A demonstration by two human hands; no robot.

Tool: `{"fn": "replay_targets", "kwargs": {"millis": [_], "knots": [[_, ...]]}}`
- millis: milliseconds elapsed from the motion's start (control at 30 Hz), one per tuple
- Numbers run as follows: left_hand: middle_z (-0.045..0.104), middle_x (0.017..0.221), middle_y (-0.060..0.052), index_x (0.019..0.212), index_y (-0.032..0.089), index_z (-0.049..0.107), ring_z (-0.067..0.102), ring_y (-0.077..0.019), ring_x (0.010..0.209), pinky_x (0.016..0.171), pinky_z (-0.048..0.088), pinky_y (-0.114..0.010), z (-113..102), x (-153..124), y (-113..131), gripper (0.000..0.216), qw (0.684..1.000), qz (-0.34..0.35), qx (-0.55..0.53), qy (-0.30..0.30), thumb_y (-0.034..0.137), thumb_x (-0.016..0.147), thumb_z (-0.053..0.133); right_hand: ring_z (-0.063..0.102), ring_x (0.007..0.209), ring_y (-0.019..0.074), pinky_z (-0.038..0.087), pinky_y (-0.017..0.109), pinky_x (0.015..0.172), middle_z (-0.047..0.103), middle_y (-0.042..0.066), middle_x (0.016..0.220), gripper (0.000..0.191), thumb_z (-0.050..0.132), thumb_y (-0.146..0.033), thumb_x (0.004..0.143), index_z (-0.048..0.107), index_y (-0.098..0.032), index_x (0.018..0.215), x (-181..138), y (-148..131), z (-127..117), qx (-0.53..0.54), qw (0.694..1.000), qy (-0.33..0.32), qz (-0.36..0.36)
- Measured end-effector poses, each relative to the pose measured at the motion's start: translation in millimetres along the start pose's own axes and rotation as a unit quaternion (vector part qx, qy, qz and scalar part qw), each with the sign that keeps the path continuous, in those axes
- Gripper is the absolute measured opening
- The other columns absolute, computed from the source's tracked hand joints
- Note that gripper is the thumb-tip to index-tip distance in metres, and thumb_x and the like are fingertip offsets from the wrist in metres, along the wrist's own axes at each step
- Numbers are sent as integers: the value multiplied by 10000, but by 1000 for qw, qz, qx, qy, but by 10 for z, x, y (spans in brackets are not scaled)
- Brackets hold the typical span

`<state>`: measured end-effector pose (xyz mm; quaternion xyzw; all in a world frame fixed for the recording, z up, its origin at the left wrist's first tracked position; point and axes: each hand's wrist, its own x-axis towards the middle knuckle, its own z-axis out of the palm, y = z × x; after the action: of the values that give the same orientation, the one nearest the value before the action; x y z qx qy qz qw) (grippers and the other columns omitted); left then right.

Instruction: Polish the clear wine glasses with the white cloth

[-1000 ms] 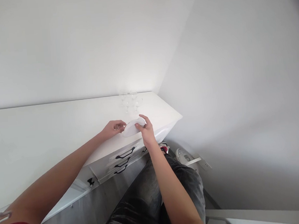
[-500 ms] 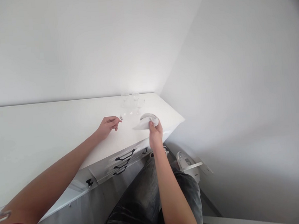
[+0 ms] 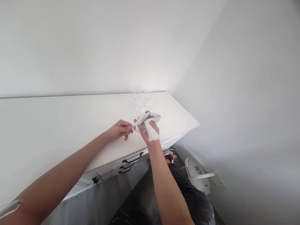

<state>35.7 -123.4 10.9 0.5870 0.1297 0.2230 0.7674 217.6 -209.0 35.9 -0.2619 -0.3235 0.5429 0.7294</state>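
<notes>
My left hand (image 3: 122, 129) pinches the narrow end of a clear wine glass (image 3: 140, 128), which lies sideways above the white cabinet top (image 3: 62, 127). My right hand (image 3: 151, 130) grips a white cloth (image 3: 150, 121) and presses it around the glass's bowl. Cloth and fingers hide much of the bowl, and its outline is faint against the white surface. Behind my hands, near the wall, several clear glasses (image 3: 144, 98) stand close together.
A pale wall (image 3: 86, 48) rises behind the cabinet, and another wall (image 3: 243, 100) closes off the right side. Drawers with black handles (image 3: 133, 158) face my legs. A white appliance (image 3: 198, 174) stands on the floor at right, beside a wall outlet (image 3: 219, 182).
My right hand has brought the cloth left onto the wine glass, from holding it apart. My left hand has shifted slightly right and nearer with the glass. The view has turned a little left.
</notes>
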Motion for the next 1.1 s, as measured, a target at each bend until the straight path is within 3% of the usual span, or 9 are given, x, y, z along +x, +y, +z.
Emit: {"fn": "replay_targets", "kwargs": {"millis": [133, 267, 367, 533, 733, 833, 900, 1000, 1100], "knots": [[406, 550, 37, 708, 126, 728, 363, -74, 492, 486, 547, -263, -4, 19, -29, 312, 996, 53, -56, 52, 391, 832, 838, 651, 1206, 234, 506, 429, 1134, 683, 81, 1298, 579, 799, -413, 805, 597, -240, 1319, -96, 64, 200, -129, 979, 65, -140], [421, 527, 39, 703, 151, 718, 397, -86, 491, 470, 549, -260, 23, 31, -73, 246, 995, 63, -60, 59, 325, 754, 885, 602, 1301, 249, 509, 415, 1146, 605, 133, 1420, 773, 869, -371, 740, 516, -225, 1412, -163, 202, 447, -258, 935, 138, -199], [496, 573, -5, 691, 136, 730, 460, -109, 514, 435, 537, -267, 12, 18, -54, 288, 998, 38, -43, 31, 366, 789, 872, 638, 1236, 254, 562, 435, 1081, 641, 137, 1341, 642, 783, -448, 815, 527, -215, 1356, -119, 247, 539, -220, 934, 224, -170], [438, 510, 14, 738, 117, 759, 394, -96, 460, 413, 525, -291, -54, -22, 8, 330, 998, -11, -61, -3, 416, 761, 897, 677, 1137, 261, 605, 493, 939, 716, 139, 1166, 402, 450, -507, 1011, 597, -207, 1235, -96, 236, 542, -89, 981, 170, -41], [574, 628, -20, 743, 146, 701, 522, -107, 538, 510, 564, -252, 28, -3, -20, 429, 993, 56, -80, 64, 542, 781, 861, 659, 1221, 255, 580, 456, 1059, 702, 111, 1216, 491, 671, -525, 920, 572, -236, 1304, -375, 466, 630, -192, 969, 96, -123], [646, 691, -42, 826, 138, 732, 602, -148, 592, 513, 590, -274, 80, 19, -69, 404, 994, 55, -62, 65, 501, 749, 891, 678, 1176, 223, 580, 421, 1065, 672, 120, 1307, 703, 816, -462, 829, 487, -221, 1402, -307, 464, 650, -216, 950, 168, -150], [616, 644, -33, 750, 122, 717, 566, -132, 548, 513, 614, -304, 98, 21, -80, 367, 997, 36, -49, 46, 429, 733, 917, 694, 1131, 221, 602, 398, 1024, 675, 120, 1313, 797, 894, -419, 735, 484, -218, 1388, -160, 347, 636, -184, 939, 232, -173], [531, 585, -14, 622, 119, 654, 508, -114, 524, 507, 626, -324, 99, 6, -42, 435, 999, 8, -51, 9, 449, 815, 863, 717, 1016, 221, 638, 380, 922, 712, 99, 1203, 590, 840, -458, 759, 577, -207, 1223, 71, 116, 599, -111, 951, 250, -145], [490, 609, 9, 606, 128, 630, 454, -86, 516, 531, 636, -312, 71, -4, 14, 482, 997, 13, -78, 6, 496, 845, 830, 727, 914, 226, 653, 367, 757, 724, 84, 1069, 429, 661, -574, 884, 610, -215, 1113, 149, 25, 600, -41, 983, 174, -45]]}}
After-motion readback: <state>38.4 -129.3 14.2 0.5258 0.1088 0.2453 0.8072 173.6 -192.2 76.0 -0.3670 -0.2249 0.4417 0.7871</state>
